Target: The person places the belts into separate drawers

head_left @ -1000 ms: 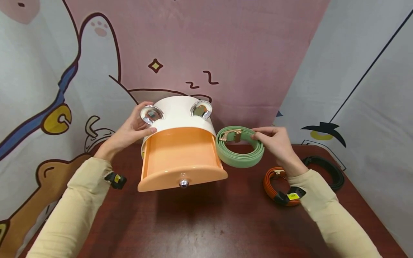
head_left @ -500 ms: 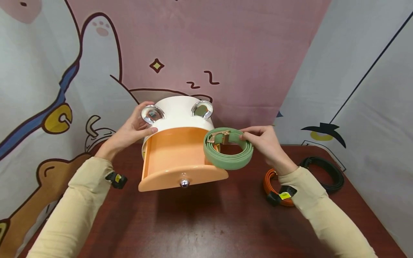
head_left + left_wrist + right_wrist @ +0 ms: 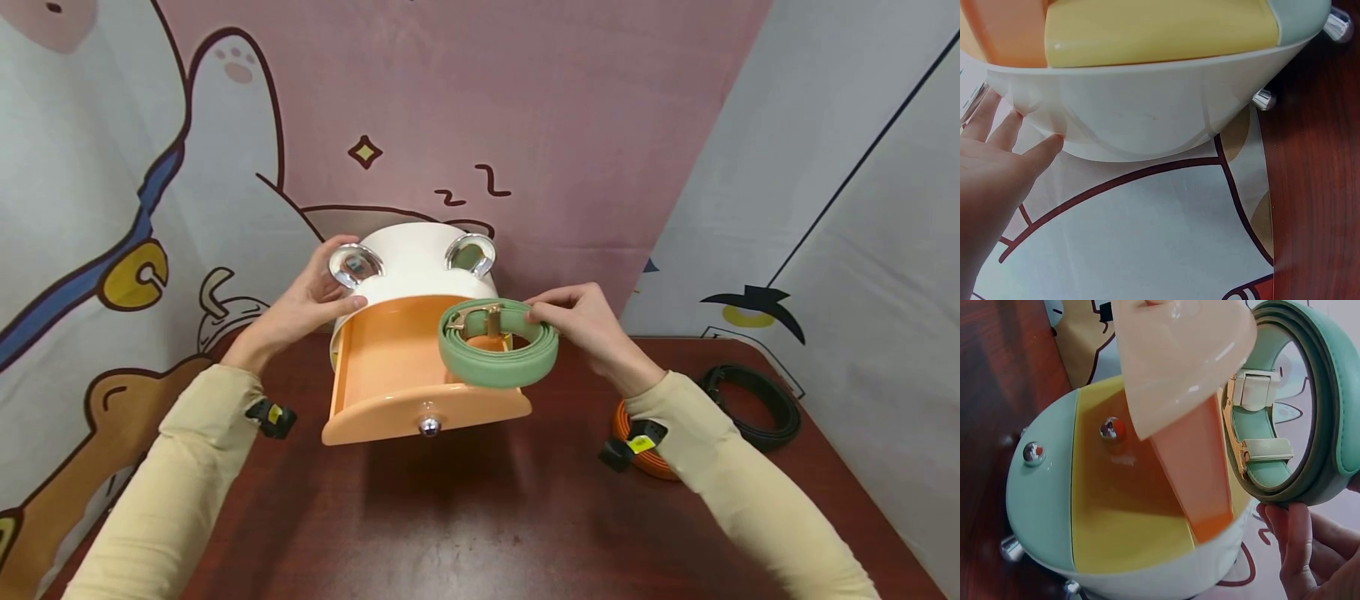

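A white cabinet (image 3: 412, 262) with two silver mirror-like eyes stands at the back of the table, its orange top drawer (image 3: 386, 354) pulled out. My left hand (image 3: 300, 304) rests against the cabinet's upper left side, fingers fairly straight, thumb at the front edge. My right hand (image 3: 585, 321) pinches a coiled green belt (image 3: 498, 368) by its right side. The belt, with a gold buckle (image 3: 1254, 422), hangs over the right part of the drawer. In the right wrist view, the yellow drawer front (image 3: 1122, 531) and green drawer front (image 3: 1041, 500) below are closed.
An orange coiled belt (image 3: 656, 465) lies on the table, partly hidden by the right wrist. Beyond it is a black coiled belt (image 3: 783, 412). A printed cloth (image 3: 570, 150) hangs behind the dark red table (image 3: 450, 533).
My right hand has carried the green belt leftward, from beside the cabinet to over the open drawer's right side. The left hand and the cabinet have stayed in place.
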Action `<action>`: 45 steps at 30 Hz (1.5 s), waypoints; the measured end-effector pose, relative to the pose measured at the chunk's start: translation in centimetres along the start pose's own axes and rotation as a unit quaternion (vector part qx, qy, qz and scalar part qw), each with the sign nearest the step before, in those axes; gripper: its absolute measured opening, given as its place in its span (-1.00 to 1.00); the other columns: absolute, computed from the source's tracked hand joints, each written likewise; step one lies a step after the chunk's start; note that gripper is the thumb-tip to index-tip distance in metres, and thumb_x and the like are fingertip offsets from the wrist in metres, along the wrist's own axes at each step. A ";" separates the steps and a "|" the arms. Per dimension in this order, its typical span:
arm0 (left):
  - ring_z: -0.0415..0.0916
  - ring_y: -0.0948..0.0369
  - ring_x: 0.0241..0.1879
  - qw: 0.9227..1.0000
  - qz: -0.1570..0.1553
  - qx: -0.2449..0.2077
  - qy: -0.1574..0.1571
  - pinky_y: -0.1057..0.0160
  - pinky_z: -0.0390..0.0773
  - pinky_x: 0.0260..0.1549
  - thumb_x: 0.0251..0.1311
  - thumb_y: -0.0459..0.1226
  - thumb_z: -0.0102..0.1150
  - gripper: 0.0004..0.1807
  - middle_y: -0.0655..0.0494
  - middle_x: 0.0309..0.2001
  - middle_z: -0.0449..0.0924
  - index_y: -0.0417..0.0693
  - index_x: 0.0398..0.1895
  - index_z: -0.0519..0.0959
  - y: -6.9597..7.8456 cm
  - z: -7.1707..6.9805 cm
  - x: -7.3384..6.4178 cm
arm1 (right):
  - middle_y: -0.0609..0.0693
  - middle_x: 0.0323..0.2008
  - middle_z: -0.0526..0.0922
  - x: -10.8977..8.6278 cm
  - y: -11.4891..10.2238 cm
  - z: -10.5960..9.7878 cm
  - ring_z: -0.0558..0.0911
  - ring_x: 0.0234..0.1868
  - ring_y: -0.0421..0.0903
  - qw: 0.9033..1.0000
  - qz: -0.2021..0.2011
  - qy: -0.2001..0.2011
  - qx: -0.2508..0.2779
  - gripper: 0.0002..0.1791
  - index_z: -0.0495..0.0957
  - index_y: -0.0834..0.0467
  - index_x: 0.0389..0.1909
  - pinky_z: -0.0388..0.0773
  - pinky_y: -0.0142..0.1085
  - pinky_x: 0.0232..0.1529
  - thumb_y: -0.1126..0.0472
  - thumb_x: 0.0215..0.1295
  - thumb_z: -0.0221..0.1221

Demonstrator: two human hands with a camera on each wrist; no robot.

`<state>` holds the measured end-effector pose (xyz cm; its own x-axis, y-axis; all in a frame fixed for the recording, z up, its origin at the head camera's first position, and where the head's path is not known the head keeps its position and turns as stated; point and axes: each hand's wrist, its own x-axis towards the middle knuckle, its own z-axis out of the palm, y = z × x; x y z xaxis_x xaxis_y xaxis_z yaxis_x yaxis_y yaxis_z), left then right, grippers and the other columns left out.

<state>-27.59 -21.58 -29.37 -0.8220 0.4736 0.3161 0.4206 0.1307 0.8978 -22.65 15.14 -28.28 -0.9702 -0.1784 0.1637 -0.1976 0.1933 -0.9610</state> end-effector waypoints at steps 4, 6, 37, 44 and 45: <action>0.28 0.14 0.23 1.000 0.000 0.002 0.000 -0.17 0.02 0.28 0.26 -0.50 0.13 -0.17 -0.15 0.25 0.29 0.19 0.45 -0.03 0.0 0.0 0.0 | 0.17 -0.25 0.69 0.4 -0.1 0.9 0.47 -0.48 -0.18 1.000 -0.003 -0.005 -0.002 -0.80 0.68 0.42 -0.36 0.43 -0.38 -0.50 0.38 0.01 0.21; 0.27 0.14 0.24 1.000 -0.001 0.006 0.002 -0.17 0.01 0.29 0.26 -0.50 0.13 -0.17 -0.16 0.25 0.29 0.20 0.45 -0.02 0.0 0.0 -0.1 | 0.17 -0.23 0.69 0.6 -0.1 1.3 0.47 -0.50 -0.20 1.000 -0.003 -0.007 -0.002 -0.81 0.68 0.42 -0.38 0.44 -0.37 -0.50 0.38 0.01 0.20; 0.25 0.13 0.26 1.000 0.003 0.017 0.004 -0.18 -0.05 0.30 0.26 -0.50 0.13 -0.17 -0.12 0.23 0.30 0.20 0.45 -0.02 -0.2 0.0 0.0 | -0.13 -0.46 0.71 0.8 0.0 7.0 0.62 -0.42 -0.23 0.963 -0.159 0.057 -0.212 -0.85 0.76 0.14 -0.37 0.50 -0.29 -0.40 0.23 0.01 0.31; 0.31 0.16 0.21 1.000 0.010 0.003 -0.001 -0.18 0.04 0.27 0.25 -0.53 0.12 -0.17 -0.09 0.20 0.32 0.16 0.45 -0.02 -0.2 0.0 0.1 | -0.08 -0.38 0.73 0.9 -0.1 7.2 0.67 -0.36 -0.20 0.958 -0.194 0.035 -0.210 -0.85 0.74 0.19 -0.31 0.55 -0.30 -0.31 0.28 0.10 0.28; 0.31 0.16 0.21 1.000 0.011 0.003 -0.001 -0.18 0.03 0.27 0.25 -0.53 0.12 -0.17 -0.09 0.20 0.33 0.15 0.45 -0.02 -0.2 0.0 0.1 | -0.06 -0.37 0.73 1.0 -0.1 7.1 0.67 -0.35 -0.19 0.959 -0.195 0.030 -0.204 -0.85 0.73 0.21 -0.29 0.56 -0.30 -0.29 0.29 0.11 0.27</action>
<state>-27.72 -21.54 -29.55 -0.8121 0.4779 0.3348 0.4403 0.1254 0.8890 -22.58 8.09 -29.66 -0.8150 -0.2616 0.5170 -0.5740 0.4869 -0.6584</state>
